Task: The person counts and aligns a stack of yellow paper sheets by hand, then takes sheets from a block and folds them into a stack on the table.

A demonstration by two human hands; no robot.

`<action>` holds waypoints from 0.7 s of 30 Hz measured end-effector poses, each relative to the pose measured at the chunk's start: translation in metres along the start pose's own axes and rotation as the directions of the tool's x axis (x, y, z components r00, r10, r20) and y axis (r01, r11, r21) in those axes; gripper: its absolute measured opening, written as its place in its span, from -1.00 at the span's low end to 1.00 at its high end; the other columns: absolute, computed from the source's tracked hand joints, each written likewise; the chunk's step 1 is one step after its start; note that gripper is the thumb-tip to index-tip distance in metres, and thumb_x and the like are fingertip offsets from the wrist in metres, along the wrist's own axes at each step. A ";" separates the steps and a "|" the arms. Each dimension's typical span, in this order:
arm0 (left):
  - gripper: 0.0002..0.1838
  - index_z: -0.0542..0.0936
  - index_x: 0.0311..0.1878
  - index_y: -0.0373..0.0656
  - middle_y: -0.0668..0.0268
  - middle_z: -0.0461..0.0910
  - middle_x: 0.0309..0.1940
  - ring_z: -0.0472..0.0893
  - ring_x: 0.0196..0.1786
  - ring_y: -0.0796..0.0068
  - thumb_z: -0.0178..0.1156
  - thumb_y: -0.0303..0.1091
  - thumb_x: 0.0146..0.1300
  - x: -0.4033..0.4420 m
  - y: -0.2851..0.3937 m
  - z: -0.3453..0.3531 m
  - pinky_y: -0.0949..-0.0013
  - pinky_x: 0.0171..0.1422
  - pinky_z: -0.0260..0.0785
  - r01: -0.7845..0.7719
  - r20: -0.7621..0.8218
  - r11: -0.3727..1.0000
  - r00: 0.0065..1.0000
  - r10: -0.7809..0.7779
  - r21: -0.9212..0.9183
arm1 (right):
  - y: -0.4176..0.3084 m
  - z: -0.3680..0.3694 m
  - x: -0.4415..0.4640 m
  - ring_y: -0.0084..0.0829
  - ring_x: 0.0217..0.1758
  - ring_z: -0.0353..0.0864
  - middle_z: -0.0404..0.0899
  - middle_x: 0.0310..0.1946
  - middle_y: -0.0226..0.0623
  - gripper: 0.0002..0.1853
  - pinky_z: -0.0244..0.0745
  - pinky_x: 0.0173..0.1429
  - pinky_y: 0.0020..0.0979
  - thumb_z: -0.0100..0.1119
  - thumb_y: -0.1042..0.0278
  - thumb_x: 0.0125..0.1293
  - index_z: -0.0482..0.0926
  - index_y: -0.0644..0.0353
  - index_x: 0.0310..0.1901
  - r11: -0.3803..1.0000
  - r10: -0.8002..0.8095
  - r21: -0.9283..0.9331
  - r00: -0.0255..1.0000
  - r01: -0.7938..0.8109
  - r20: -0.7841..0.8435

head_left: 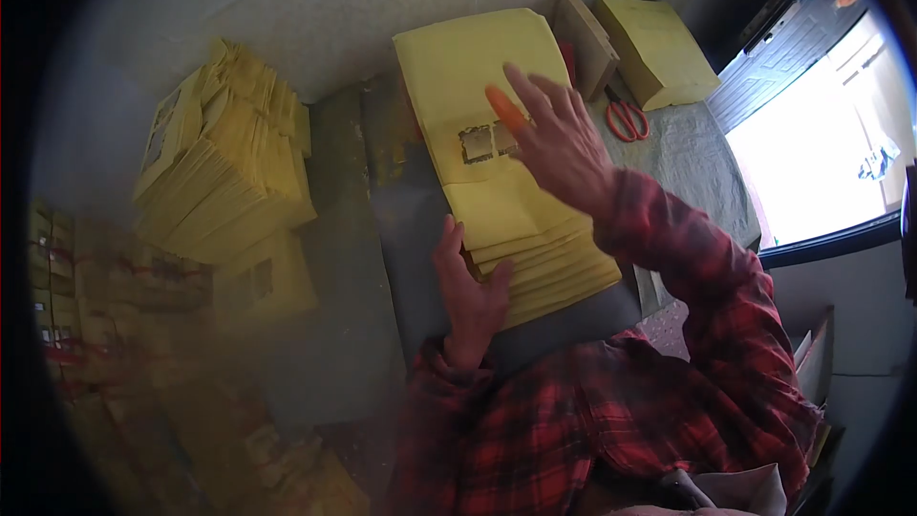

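A stack of yellow paper envelopes or bags [482, 53] lies in front of me, its near part fanned into several stepped folds. Dark-edged rectangular windows show in the middle of the top one. Over these windows is my right hand [564, 148], fingers stretched and apart, with an orange finger cover [505, 109] on one digit. Whether it touches the paper I cannot tell. At the stack's lower left edge, my left hand [470, 298] is against the paper, thumb and fingers apart.
Piled yellow envelopes [224, 162] stand at the left, with banded bundles [143, 277] below, blurred. Orange-handled scissors [627, 120] lie at the back right, near a wooden block [585, 43] and a yellow box-like stack [659, 48]. A bright doorway opens at the right.
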State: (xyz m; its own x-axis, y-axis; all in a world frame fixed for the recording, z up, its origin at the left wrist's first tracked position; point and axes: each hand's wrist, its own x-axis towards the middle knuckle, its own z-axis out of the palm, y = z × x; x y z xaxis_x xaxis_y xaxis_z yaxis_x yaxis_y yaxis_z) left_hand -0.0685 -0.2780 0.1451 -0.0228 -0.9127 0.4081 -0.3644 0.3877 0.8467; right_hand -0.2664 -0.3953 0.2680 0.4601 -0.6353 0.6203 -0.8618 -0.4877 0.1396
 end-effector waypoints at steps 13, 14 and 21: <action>-0.12 0.28 0.55 -0.32 -0.21 0.29 0.56 0.42 0.46 -0.18 0.47 -0.40 0.20 0.004 0.010 -0.006 -0.05 0.55 0.31 -0.033 -0.035 0.999 0.999 0.031 -0.032 | -0.012 -0.013 -0.086 -0.14 0.12 0.63 0.60 0.32 -0.14 -0.61 0.47 0.33 -0.11 0.35 0.36 0.27 0.64 0.19 0.14 0.926 -0.109 0.247 0.423 -0.287 0.900; -0.12 0.28 0.55 -0.32 -0.21 0.29 0.56 0.42 0.46 -0.18 0.47 -0.40 0.20 0.004 0.010 -0.005 -0.05 0.55 0.31 -0.037 -0.024 0.999 0.999 0.036 -0.035 | -0.014 -0.014 -0.082 -0.12 0.18 0.59 0.56 0.34 -0.12 -0.59 0.46 0.34 -0.08 0.38 0.33 0.24 0.65 0.16 0.13 0.906 -0.111 0.298 0.510 -0.300 0.853; -0.13 0.28 0.55 -0.33 -0.20 0.30 0.56 0.42 0.46 -0.18 0.46 -0.40 0.22 -0.001 0.003 0.000 -0.06 0.55 0.31 -0.009 0.013 1.000 1.000 0.009 0.025 | 0.020 0.047 -0.001 -0.01 0.41 0.40 0.23 0.54 0.03 -0.50 0.36 0.45 -0.02 0.30 0.41 0.24 0.57 0.18 0.25 0.996 -0.026 -0.089 0.997 0.033 0.078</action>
State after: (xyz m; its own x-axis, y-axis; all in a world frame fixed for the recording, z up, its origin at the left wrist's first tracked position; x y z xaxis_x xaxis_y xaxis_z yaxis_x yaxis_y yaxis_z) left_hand -0.0698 -0.2762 0.1475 -0.0381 -0.9109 0.4109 -0.3870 0.3925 0.8343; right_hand -0.2743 -0.4325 0.2343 0.4976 -0.6674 0.5541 -0.8617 -0.4533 0.2278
